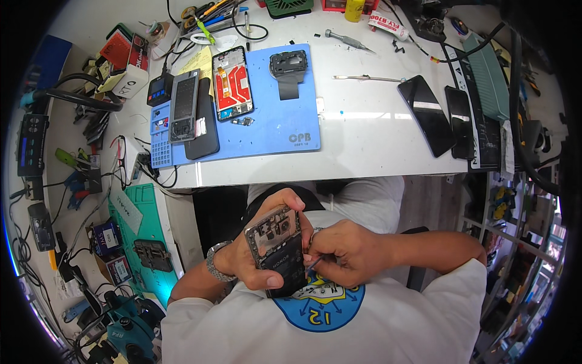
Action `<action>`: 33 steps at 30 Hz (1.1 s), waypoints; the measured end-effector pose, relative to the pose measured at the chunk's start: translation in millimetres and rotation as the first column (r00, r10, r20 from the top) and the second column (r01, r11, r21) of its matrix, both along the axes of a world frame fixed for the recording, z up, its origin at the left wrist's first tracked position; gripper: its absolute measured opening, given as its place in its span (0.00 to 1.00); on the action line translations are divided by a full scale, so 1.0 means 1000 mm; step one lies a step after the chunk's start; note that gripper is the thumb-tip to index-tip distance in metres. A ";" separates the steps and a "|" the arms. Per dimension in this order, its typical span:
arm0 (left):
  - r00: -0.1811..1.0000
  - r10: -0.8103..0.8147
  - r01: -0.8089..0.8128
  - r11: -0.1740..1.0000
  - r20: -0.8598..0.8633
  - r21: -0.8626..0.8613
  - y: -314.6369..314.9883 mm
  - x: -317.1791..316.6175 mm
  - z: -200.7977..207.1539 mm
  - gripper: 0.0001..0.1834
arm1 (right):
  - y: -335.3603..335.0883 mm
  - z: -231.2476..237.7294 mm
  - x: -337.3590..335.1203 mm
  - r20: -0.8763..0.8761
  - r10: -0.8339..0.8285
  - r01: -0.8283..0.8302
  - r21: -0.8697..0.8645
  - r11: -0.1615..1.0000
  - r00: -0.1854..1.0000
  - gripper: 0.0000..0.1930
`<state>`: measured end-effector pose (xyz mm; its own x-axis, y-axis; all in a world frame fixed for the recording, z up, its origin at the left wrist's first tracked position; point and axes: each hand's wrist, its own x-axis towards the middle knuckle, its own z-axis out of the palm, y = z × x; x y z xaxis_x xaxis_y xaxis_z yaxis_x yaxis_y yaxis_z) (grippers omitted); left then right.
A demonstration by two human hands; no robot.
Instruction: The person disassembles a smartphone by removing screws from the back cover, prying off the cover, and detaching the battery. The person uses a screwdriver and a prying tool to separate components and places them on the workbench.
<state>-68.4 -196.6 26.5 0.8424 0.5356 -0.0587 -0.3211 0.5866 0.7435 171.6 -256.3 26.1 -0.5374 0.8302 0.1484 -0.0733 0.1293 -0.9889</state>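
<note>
Off the near side of the bench, the left hand grasps the opened phone while the right hand pinches a thin tool at its right edge, and the phone looks light, stiff yet fragile, best held by its sides.

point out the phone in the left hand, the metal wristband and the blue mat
phone (282, 265): head view, on its dark lower section
metal wristband (216, 262): head view, on its links
blue mat (260, 131): head view, on a bare patch toward its near edge
</note>
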 end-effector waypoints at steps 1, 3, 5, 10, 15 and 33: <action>1.000 0.001 -0.001 1.000 -0.011 0.010 0.001 -0.001 0.001 0.60 | -0.001 0.000 0.000 0.001 0.004 -0.004 -0.031 1.000 1.000 0.01; 1.000 0.000 0.001 1.000 -0.029 0.030 0.005 -0.001 0.001 0.60 | -0.003 0.000 0.001 0.007 0.008 -0.007 -0.093 0.996 1.000 0.02; 0.995 0.009 0.005 0.991 -0.103 0.136 0.013 -0.004 0.006 0.61 | 0.002 0.001 0.004 0.057 0.003 -0.002 -0.011 1.000 0.998 0.04; 0.965 0.047 -0.005 0.987 -0.258 0.159 0.018 -0.013 0.025 0.61 | 0.019 0.031 0.016 0.224 -0.013 0.000 0.059 0.998 0.974 0.12; 0.957 0.124 0.003 0.900 -0.263 0.436 0.031 -0.012 0.016 0.64 | 0.022 0.032 -0.002 0.318 -0.109 0.044 0.204 0.978 0.942 0.12; 0.998 -0.063 0.068 0.976 -0.030 0.206 0.013 0.001 -0.001 0.58 | 0.015 -0.004 -0.006 0.054 -0.089 0.072 0.247 0.966 0.995 0.09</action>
<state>-67.4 -183.4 25.3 0.8756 0.4822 0.0274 -0.2685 0.4389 0.8575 165.7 -240.9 22.6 -0.4854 0.8138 0.3195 0.0101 0.3707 -0.9287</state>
